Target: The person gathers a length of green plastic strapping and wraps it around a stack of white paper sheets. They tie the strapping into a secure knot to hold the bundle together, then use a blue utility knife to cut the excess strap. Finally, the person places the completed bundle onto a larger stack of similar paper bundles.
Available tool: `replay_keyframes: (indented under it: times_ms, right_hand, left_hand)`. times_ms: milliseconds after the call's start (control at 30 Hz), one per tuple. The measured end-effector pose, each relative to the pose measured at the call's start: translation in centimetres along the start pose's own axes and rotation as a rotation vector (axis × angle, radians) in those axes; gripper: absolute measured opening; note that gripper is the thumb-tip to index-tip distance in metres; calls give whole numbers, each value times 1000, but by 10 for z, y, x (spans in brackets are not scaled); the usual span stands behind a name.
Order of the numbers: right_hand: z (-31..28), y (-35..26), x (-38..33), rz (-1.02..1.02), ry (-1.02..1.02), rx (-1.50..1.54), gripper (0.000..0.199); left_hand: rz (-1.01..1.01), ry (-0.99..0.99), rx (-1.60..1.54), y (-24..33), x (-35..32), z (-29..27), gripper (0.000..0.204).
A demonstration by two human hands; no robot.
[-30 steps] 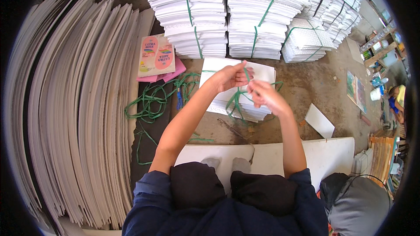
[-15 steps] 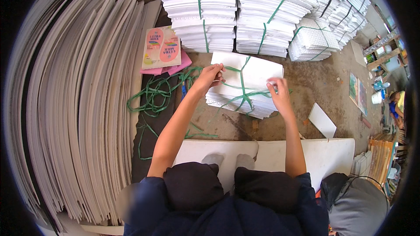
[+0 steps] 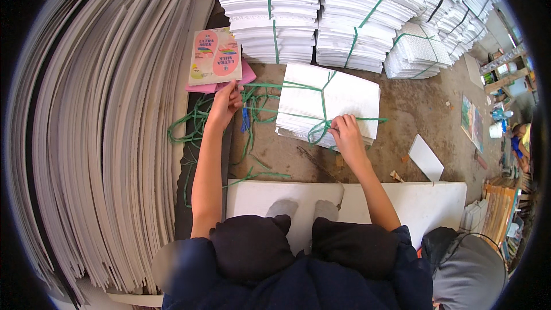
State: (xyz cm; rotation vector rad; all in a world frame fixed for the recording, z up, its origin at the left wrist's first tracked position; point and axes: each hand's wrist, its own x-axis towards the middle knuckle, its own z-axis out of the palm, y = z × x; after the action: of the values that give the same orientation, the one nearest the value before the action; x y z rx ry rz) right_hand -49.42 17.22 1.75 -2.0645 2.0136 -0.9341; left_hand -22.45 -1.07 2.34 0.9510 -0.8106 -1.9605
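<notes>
Right hand point(image 3: 346, 132) pinches the green strap point(image 3: 321, 109) knot at the white sheet bundle's point(image 3: 338, 95) 6 o'clock edge on the floor; left hand point(image 3: 227, 103), closed on the strap's tail at 9 o'clock, should pull taut and level.

The right hand point(image 3: 347, 136) covers the knot area of the green strap point(image 3: 323, 109) on the white bundle point(image 3: 336, 100); whether its fingers pinch the strap cannot be determined. The left hand point(image 3: 227, 103) closes on a strap end, its fingertips hidden behind the knuckles. The bundle's near edge is partly masked by that right hand. The tied stacks point(image 3: 287, 11) behind are cut off by the upper rim of the view. The upright sheets point(image 3: 97, 138) at left bend into the dark fisheye border, their ends unseen. Items on the shelving point(image 3: 505, 63) at far right are too small to identify. The person's feet point(image 3: 304, 209) show only in part beyond the knees.
</notes>
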Motion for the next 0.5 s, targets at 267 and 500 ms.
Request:
replay_keyframes:
  times_ms: [267, 500]
  right_hand:
    - [1, 1, 2, 37, -1, 67, 20]
    - [-3, -1, 5, 43, 8, 89, 20]
  left_hand:
    - [151, -121, -213, -16, -24, 13, 21]
    - [35, -313, -147, 23, -23, 0, 8]
